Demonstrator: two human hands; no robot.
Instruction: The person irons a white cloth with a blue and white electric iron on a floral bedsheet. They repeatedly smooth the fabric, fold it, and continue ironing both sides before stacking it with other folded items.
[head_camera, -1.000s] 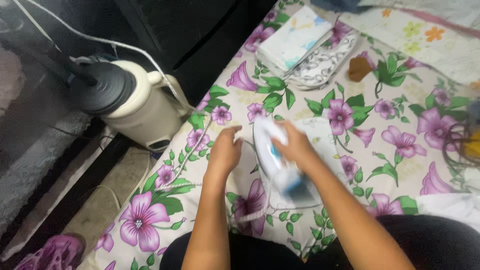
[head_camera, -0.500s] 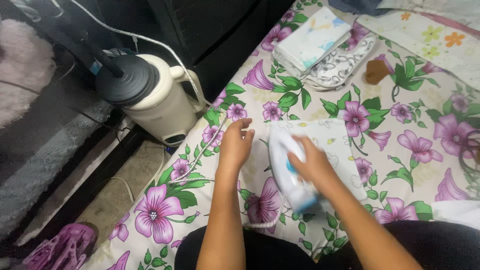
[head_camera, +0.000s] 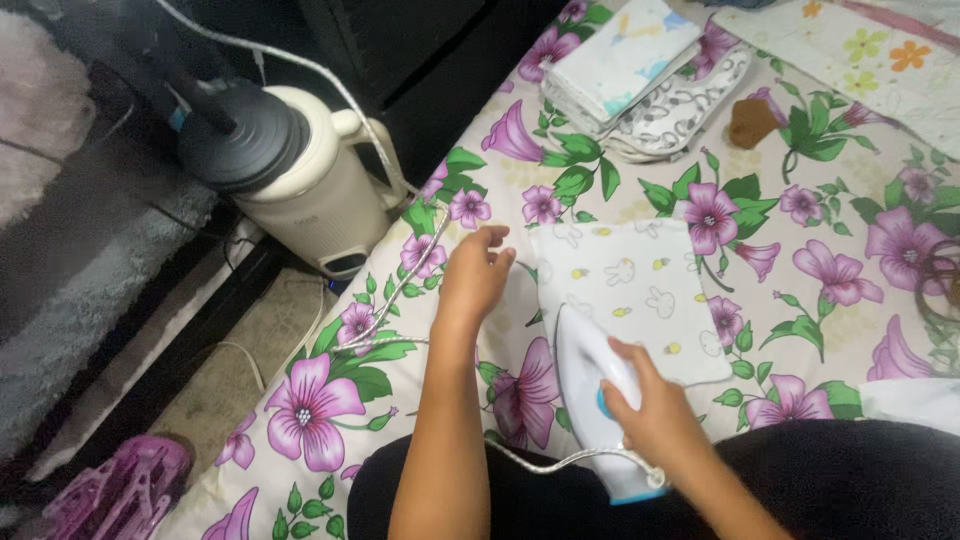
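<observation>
The right hand (head_camera: 655, 415) is clenched around the handle of a white iron (head_camera: 598, 400) with a blue button and blue trim at its heel; its pointed nose sits on the near edge of a small white cloth (head_camera: 635, 285) printed with tiny rabbits and yellow dots. That cloth lies flat on the floral sheet (head_camera: 780, 230), just right of the left hand (head_camera: 475, 275). This hand rests open, seemingly touching the sheet. A white cord (head_camera: 560, 462) trails beneath the right wrist.
</observation>
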